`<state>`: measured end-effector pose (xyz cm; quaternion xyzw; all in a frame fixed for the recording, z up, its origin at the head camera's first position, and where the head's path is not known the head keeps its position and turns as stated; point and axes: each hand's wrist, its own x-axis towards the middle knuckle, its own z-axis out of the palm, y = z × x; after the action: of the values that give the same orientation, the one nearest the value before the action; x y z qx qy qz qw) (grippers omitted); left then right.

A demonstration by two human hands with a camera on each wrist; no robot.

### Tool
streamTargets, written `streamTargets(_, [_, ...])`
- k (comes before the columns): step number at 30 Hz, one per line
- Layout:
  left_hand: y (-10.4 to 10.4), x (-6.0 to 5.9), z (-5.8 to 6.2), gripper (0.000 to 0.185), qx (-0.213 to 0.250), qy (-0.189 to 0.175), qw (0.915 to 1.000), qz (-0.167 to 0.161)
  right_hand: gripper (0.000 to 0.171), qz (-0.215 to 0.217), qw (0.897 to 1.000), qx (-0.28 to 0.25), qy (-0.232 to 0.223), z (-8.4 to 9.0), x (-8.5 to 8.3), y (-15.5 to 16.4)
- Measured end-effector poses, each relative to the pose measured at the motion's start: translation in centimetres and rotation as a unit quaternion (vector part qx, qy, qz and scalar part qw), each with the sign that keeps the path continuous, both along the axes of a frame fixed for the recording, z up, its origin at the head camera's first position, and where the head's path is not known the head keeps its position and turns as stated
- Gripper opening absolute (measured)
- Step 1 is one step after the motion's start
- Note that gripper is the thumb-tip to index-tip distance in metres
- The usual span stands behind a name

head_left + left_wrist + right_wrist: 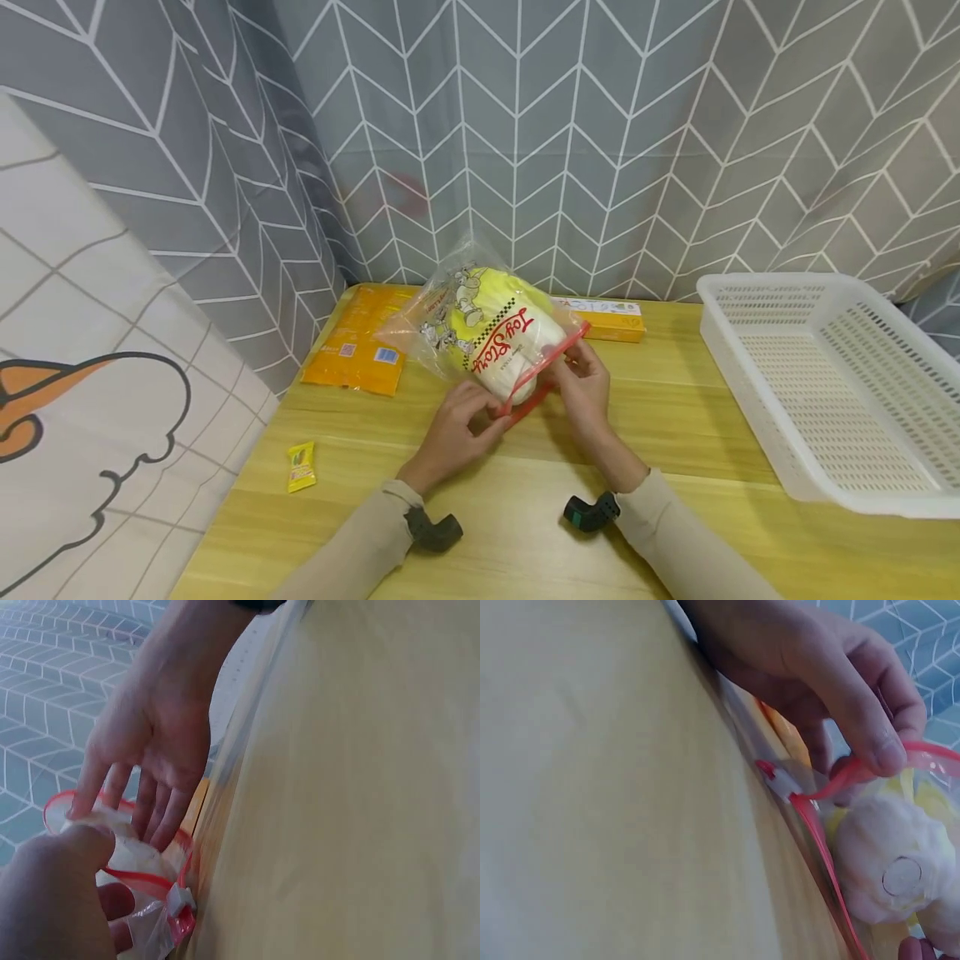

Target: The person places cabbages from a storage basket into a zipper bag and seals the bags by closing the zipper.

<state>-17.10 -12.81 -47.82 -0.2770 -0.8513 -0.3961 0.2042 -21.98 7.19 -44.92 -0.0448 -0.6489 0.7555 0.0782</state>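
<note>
A clear zip bag printed with "Toy Story" has a red-edged mouth, which gapes toward me. Inside it sits a puffy yellow-and-white item, its pale round end facing the opening. My left hand pinches the red rim at the near left with thumb and forefinger, close to the white slider. At the right side of the mouth, my right hand grips the rim, its thumb by the opening and fingers behind the edge. In the left wrist view the right hand reaches down at the mouth.
An orange packet lies behind the bag at left, and an orange-and-white box is at the back against the grey curtain. One small yellow sachet lies at front left. On the right stands a white slotted basket.
</note>
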Motion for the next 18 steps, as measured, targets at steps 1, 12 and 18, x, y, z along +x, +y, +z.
streamTargets(1, [0.2, 0.1, 0.0, 0.014, 0.0, -0.004, 1.0, 0.004, 0.037, 0.004, 1.0, -0.003, 0.0, 0.0, -0.2, 0.1])
streamTargets(12, [2.2, -0.4, -0.1, 0.011, -0.006, 0.006, 0.9991, 0.041, 0.038, 0.024, 1.0, -0.012, -0.003, -0.2, -2.4, 0.5])
streamTargets(18, [3.6, -0.6, 0.0, 0.01, 0.003, 0.012, 0.9975, 0.069, 0.039, 0.029, 0.999, -0.016, -0.003, 0.0, -2.8, 0.4])
